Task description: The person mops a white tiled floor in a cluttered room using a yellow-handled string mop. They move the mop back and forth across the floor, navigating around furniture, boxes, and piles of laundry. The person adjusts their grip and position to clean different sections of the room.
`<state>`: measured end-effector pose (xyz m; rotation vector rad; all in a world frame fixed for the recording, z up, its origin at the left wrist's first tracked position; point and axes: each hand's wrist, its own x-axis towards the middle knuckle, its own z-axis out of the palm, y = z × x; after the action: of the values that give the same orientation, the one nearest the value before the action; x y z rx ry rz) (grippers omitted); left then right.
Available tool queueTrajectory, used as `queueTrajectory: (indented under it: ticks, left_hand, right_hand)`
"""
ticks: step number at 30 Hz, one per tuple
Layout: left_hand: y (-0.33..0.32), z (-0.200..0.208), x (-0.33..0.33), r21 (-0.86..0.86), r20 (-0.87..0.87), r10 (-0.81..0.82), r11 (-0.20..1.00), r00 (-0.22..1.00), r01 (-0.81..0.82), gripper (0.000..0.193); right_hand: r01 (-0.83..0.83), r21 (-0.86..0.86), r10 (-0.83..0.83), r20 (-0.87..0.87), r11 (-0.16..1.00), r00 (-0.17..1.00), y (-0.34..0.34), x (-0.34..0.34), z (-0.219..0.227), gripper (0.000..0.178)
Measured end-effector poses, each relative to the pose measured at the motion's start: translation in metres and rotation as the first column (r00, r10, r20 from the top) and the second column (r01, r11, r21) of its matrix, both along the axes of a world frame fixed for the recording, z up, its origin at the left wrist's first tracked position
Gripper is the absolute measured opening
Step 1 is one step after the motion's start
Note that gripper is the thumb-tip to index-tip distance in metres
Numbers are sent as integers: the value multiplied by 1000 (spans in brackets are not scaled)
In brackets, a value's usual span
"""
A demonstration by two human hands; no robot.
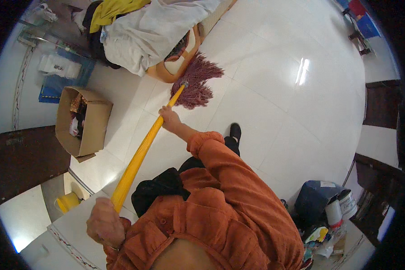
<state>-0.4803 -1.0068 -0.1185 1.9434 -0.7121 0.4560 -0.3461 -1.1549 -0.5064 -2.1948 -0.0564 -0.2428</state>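
Both my hands grip the long yellow handle of a mop (pixel 137 159). My left hand (pixel 105 223) is closed around its upper end, close to my body at the lower left. Farther down the pole, my right hand (pixel 170 119) wraps round it with the arm stretched forward. The dark red, stringy mop head (pixel 198 81) lies spread on the white tiled floor (pixel 265 103). Its strands reach up against the rounded tan and cream end of a bed or couch (pixel 175 67), partly covered by a white cloth (pixel 144 36).
An open cardboard box (pixel 94 126) holding cloth stands to the left. Behind it are a blue panel (pixel 67 76) and a dark doorway (pixel 29 157). A yellow bucket (pixel 68 202) sits at the lower left. Bags and containers (pixel 321 207) crowd the lower right. My shoe (pixel 235 131) is right of the mop.
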Motion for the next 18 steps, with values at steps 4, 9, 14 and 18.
queueTrajectory:
  ticks: [4,9,14,18]
  left_hand:
    - [22,27,-13,-54,68,-433,898,899,437,26]
    - [51,39,-23,-20,79,-388,920,918,391,31]
    - [8,32,-49,-134,100,220,969,970,-206,41]
    - [1,6,-65,-118,57,60,992,997,-53,38]
  right_hand:
    - [-185,8,185,-18,983,983,24,-30,15,16]
    - [-360,-119,353,-81,925,932,17,-57,46,14]
    - [-447,-160,429,-133,880,893,-18,-70,43,15]
    - [-331,-172,313,-124,928,942,-68,-88,35,13]
